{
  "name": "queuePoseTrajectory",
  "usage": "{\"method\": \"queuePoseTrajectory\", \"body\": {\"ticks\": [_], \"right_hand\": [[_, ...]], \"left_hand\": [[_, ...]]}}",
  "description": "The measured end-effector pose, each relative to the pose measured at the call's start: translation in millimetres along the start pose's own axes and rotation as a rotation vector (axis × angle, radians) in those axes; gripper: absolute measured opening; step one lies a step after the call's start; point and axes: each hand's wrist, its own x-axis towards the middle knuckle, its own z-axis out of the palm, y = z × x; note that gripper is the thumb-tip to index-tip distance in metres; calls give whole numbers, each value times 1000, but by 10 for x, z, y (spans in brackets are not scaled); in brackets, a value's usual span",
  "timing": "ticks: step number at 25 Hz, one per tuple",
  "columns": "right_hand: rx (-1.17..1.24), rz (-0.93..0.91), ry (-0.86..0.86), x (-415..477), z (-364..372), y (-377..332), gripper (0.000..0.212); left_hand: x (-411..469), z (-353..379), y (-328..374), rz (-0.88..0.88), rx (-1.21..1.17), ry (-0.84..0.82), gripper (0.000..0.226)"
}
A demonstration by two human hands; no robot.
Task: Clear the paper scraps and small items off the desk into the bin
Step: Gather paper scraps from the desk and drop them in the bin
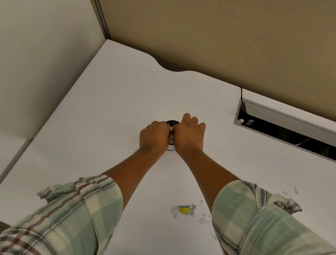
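My left hand [154,135] and my right hand [188,135] are pressed together mid-desk, fingers curled, directly over a small dark round bin [171,122]. Only slivers of its rim show behind and below the hands. A bit of white paper [171,138] shows between the fingertips; most of what they hold is hidden. On the white desk [106,101], between my forearms and nearer to me, lie a small yellow-green box [184,209] and several torn paper scraps [201,219]. More tiny scraps [289,191] lie to the right, past my right sleeve.
An open cable tray [249,123] with a raised grey lid is set into the desk at the back right, with a black cable running into it. Beige partition walls stand behind and to the left. The desk's left edge drops to a lower white surface.
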Motion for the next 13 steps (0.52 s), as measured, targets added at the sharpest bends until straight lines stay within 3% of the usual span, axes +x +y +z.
{"method": "queuePoseTrajectory", "body": {"ticks": [3, 7, 13], "right_hand": [[-8, 25, -34, 45, -27, 31, 3], [-14, 6, -54, 18, -9, 142, 17], [285, 51, -11, -78, -50, 354, 24]], "left_hand": [[33, 0, 34, 40, 64, -33, 20], [-11, -21, 72, 64, 74, -30, 15], [-84, -36, -5, 12, -130, 60, 20]]}}
